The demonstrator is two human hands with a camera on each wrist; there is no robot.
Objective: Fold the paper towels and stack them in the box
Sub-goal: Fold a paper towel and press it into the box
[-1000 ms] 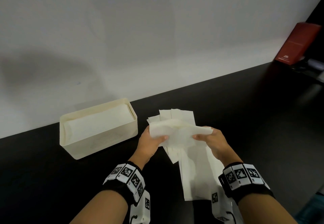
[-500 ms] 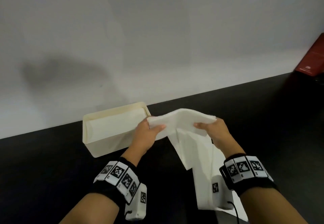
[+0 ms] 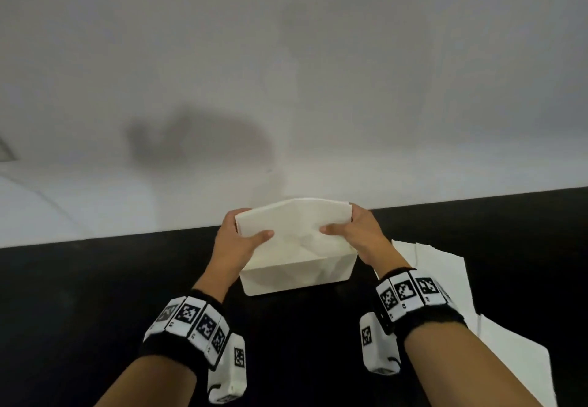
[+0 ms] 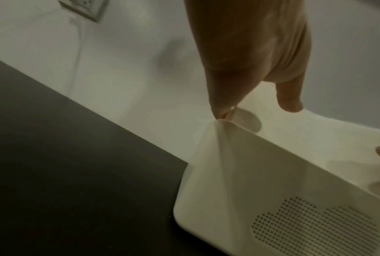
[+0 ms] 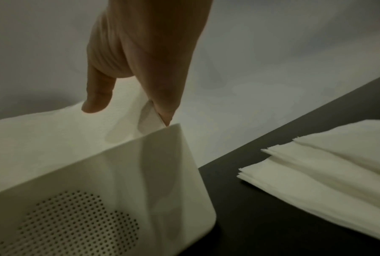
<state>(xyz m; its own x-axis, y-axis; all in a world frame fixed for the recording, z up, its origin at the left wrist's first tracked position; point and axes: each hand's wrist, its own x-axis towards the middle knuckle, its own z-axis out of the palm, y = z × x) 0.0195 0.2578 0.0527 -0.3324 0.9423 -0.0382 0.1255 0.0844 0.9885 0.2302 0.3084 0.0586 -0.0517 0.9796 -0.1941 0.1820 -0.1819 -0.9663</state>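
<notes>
Your left hand (image 3: 237,241) pinches the left end of the folded paper towel (image 3: 294,228), thumb lying across the top face and the other fingers tucked beneath. In the left wrist view that hand (image 4: 248,57) reaches down to the near left corner of the box (image 4: 261,181), thumb tip resting on the towel (image 4: 316,131) and fingertips closed on its edge right at the rim.

The towel spans the open top of the cream box (image 3: 296,274), which sits on the black tabletop (image 3: 95,295) close to the white wall (image 3: 286,72). The sheet lies at rim level, slightly bowed in the middle (whether it touches anything already inside is hidden). The box's front wall carries a cloud-shaped patch of small holes (image 4: 316,228), seen from both wrist cameras.

Your right hand (image 3: 356,236) mirrors the left, pinching the right end of the towel with the thumb on top and fingers under. From the right wrist, the hand (image 5: 145,52) comes down at the box's (image 5: 97,190) near right corner, gripping a fold of the towel (image 5: 42,135) just above the rim.

To the right of the box, apart from it, a loose stack of unfolded paper towels (image 3: 445,276) lies flat on the tabletop, its layered edges fanned out in the right wrist view (image 5: 327,164).
</notes>
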